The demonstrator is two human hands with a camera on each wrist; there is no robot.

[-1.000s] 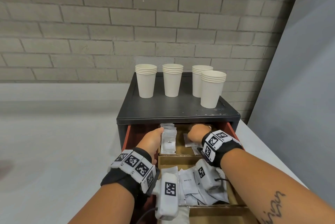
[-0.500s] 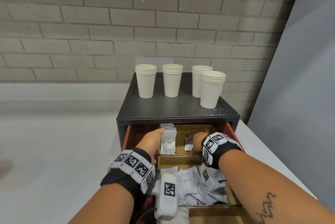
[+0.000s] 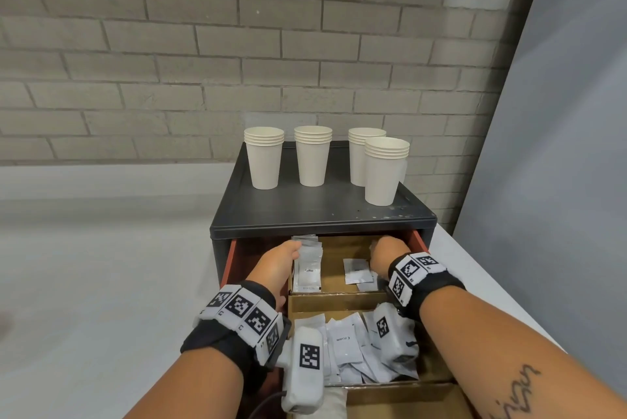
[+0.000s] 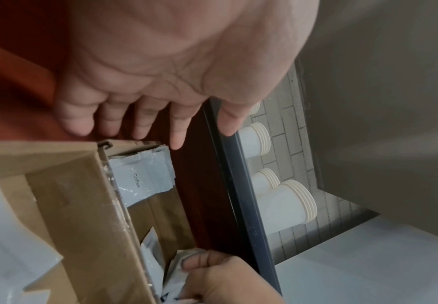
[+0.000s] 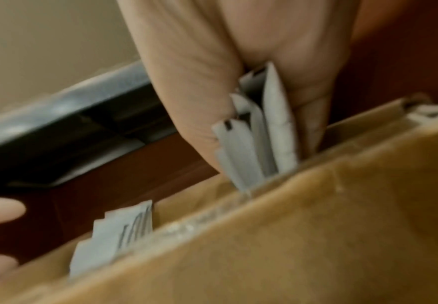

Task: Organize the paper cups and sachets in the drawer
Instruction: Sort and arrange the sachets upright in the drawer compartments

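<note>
Four stacks of white paper cups [image 3: 264,157] stand on the black cabinet's top [image 3: 322,211]. Below it the red drawer [image 3: 228,262] is pulled out, split by cardboard dividers. My left hand [image 3: 283,259] reaches into the rear left, fingers [image 4: 178,131] straight beside an upright stack of coffee sachets [image 3: 308,269] [image 4: 140,179]. My right hand [image 3: 385,250] is in the rear right compartment and pinches several white sachets [image 5: 254,139] between thumb and fingers. Two loose sachets [image 3: 356,271] lie on the compartment floor beside it.
A jumbled pile of white sachets [image 3: 349,347] fills the middle compartment under my wrists. A nearer cardboard compartment [image 3: 407,401] shows at the bottom edge. The cabinet stands on a white counter [image 3: 84,283], with a brick wall [image 3: 203,62] behind and a grey panel [image 3: 559,147] on the right.
My right hand dipped toward the loose sachets in the rear compartment, then lifted slightly back toward the cabinet, still pinching sachets. The left hand has barely moved.
</note>
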